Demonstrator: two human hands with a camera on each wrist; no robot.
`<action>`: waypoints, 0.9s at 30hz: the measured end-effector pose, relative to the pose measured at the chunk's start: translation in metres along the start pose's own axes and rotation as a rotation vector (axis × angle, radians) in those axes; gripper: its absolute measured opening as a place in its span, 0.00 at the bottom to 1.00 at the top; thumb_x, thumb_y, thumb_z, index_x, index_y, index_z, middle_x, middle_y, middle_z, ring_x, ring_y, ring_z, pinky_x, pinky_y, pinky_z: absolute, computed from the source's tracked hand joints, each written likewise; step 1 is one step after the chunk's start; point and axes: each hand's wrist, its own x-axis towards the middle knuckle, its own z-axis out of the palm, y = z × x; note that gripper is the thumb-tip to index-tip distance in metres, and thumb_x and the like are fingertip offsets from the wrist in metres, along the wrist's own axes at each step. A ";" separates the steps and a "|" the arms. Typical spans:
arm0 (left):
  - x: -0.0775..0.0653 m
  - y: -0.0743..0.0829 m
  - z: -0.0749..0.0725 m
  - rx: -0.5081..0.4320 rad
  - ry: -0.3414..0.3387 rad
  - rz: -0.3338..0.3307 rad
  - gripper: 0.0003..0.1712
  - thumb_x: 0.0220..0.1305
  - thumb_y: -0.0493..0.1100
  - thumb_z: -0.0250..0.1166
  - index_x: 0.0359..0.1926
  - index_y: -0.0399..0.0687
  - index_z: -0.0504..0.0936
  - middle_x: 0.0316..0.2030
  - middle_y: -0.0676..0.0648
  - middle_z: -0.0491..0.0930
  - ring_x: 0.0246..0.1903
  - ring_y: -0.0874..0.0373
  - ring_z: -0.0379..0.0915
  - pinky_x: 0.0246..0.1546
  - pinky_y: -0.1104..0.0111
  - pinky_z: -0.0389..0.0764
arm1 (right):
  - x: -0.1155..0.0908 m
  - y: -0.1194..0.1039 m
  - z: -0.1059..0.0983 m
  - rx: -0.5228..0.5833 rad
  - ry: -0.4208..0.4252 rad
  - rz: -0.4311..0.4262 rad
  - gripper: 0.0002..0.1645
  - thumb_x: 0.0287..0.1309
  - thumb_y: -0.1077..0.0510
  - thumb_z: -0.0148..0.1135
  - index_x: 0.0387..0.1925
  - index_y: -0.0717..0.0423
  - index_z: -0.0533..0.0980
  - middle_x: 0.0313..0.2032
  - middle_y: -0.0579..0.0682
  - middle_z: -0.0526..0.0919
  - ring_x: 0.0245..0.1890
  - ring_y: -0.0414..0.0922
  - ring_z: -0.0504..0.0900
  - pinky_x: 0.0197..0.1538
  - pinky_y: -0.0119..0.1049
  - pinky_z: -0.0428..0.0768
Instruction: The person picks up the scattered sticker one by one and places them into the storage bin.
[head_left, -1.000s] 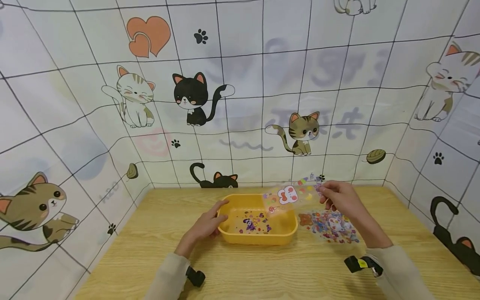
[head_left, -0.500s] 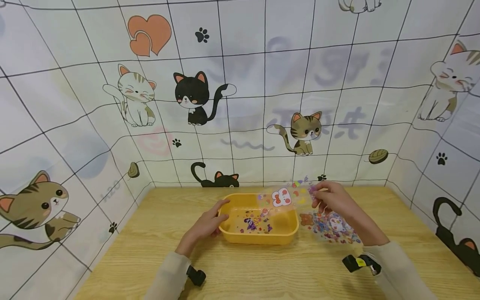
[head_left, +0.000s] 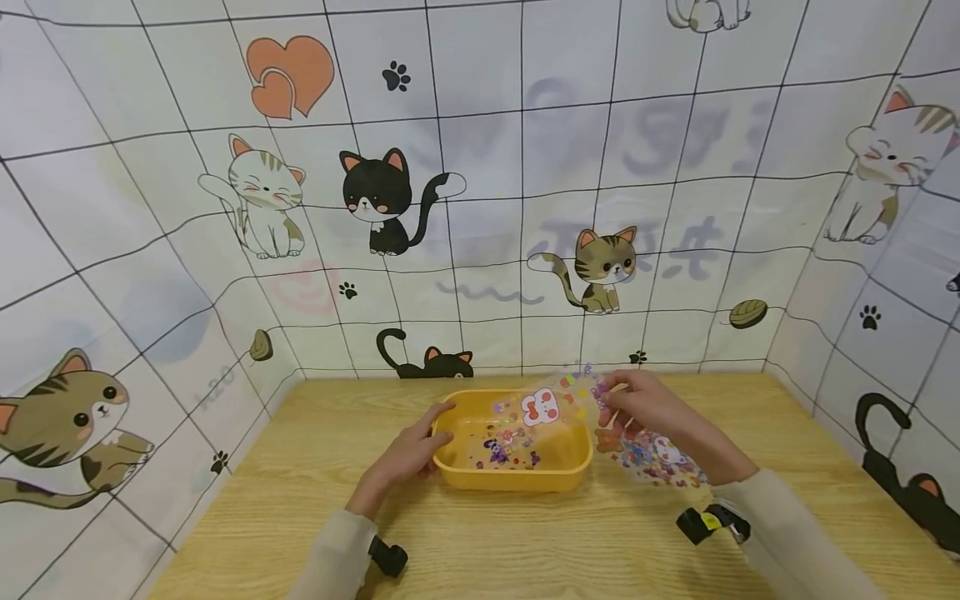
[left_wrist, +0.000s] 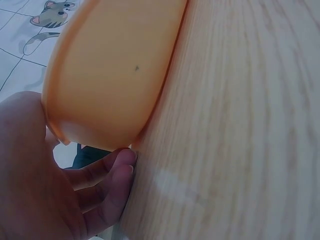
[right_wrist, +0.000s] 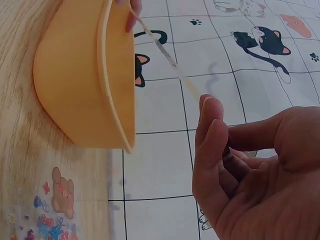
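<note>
**Right hand pinches a clear sticker sheet over a yellow plastic basin while the left hand holds the rim**

The right hand [head_left: 648,404] pinches the right edge of a transparent sticker sheet [head_left: 540,407], thumb and fingertips pressed together on the film. In the right wrist view the sheet shows nearly edge-on, a thin pale strip running from the fingertips toward the basin. Its printed face, with a white rabbit wearing a red bow among smaller colored motifs, is tilted above the right and back part of the yellow basin [head_left: 510,481]. Whether its lower edge touches the inside of the basin, I cannot tell.

The left hand [head_left: 405,450] grips the basin's left end, the thumb and index finger over the rim. In the left wrist view the other fingers are bent inward beside the outer end wall, close to the tabletop; the thumb tip is hidden there.

Small purple and multicolored pieces [head_left: 498,450] show on the basin floor, partly seen through the sheet.

A second clear sheet [head_left: 660,462], with a brown bear and a dense scatter of colorful motifs, lies on the wood-grain table [head_left: 465,550] just right of the basin, partly covered by the right hand and forearm.
</note>
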 end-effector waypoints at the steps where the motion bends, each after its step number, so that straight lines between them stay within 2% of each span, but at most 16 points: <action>1: -0.001 0.000 0.000 0.000 0.002 -0.002 0.32 0.77 0.52 0.55 0.78 0.68 0.61 0.30 0.44 0.76 0.18 0.57 0.70 0.20 0.67 0.76 | 0.001 -0.002 0.001 -0.003 -0.011 -0.008 0.22 0.76 0.60 0.50 0.62 0.72 0.66 0.29 0.54 0.87 0.23 0.45 0.85 0.27 0.37 0.83; 10: 0.000 -0.002 -0.001 -0.006 -0.002 0.003 0.32 0.77 0.53 0.55 0.78 0.70 0.60 0.29 0.45 0.76 0.18 0.57 0.69 0.20 0.68 0.74 | 0.006 -0.010 0.004 -0.015 -0.068 -0.012 0.21 0.75 0.59 0.52 0.59 0.73 0.68 0.28 0.51 0.88 0.22 0.43 0.85 0.29 0.37 0.85; 18: 0.000 -0.003 0.000 0.009 0.003 0.002 0.32 0.77 0.53 0.55 0.78 0.70 0.60 0.29 0.45 0.76 0.17 0.58 0.70 0.20 0.68 0.76 | 0.013 -0.018 0.009 -0.007 -0.121 0.023 0.12 0.75 0.60 0.51 0.48 0.69 0.71 0.25 0.52 0.86 0.23 0.44 0.85 0.31 0.39 0.87; 22: -0.001 -0.003 -0.001 0.016 0.007 0.006 0.32 0.77 0.54 0.55 0.78 0.70 0.60 0.30 0.45 0.76 0.18 0.58 0.71 0.20 0.67 0.76 | 0.017 -0.022 0.012 -0.003 -0.125 0.027 0.11 0.75 0.60 0.50 0.47 0.68 0.70 0.25 0.51 0.85 0.23 0.44 0.85 0.30 0.38 0.86; 27: -0.001 -0.003 -0.001 0.017 0.009 0.010 0.32 0.77 0.53 0.55 0.78 0.70 0.60 0.29 0.45 0.77 0.18 0.58 0.71 0.21 0.68 0.76 | 0.024 -0.026 0.016 -0.021 -0.128 0.035 0.11 0.76 0.59 0.51 0.46 0.66 0.70 0.25 0.50 0.86 0.23 0.44 0.86 0.27 0.34 0.78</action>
